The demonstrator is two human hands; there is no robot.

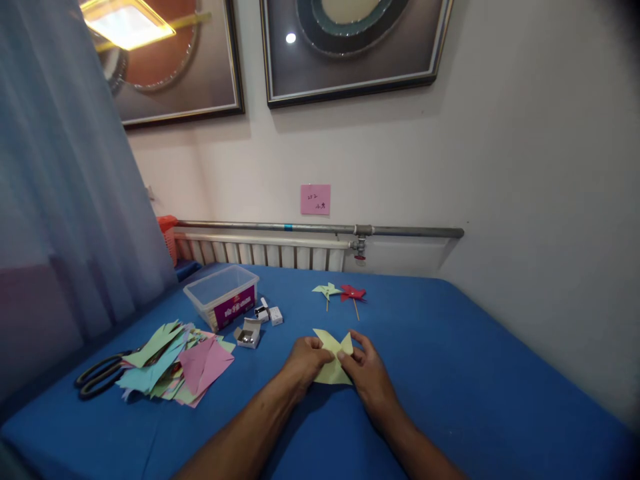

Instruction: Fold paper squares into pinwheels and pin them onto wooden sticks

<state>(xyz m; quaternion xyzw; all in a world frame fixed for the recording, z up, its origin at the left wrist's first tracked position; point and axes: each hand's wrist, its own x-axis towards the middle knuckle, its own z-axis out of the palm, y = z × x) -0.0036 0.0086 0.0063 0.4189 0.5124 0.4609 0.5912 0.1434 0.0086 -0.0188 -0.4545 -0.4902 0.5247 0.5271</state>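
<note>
At 9 o'clock from the yellow sheet [332, 373], the handles of the scissors [97, 377] are left jutting from under the paper pile [173, 365]. The bin [220, 291] is set at 10, with small boxes [247, 335] just beside it. The sheet's left side is pinched by the left hand [306, 360]. At 12, beyond its far edge, a green pinwheel [327, 291] and a red pinwheel [353, 293] are laid. Its right corner is pinched by the right hand [369, 370]. At 3, open room is left to the edge of the table [465, 373].

A blue-covered table [480, 360] bears 1 clear tub [235, 307], small white boxes [276, 316], a paper pile [160, 363], scissors [86, 393] and 2 pinwheels [353, 293].
</note>
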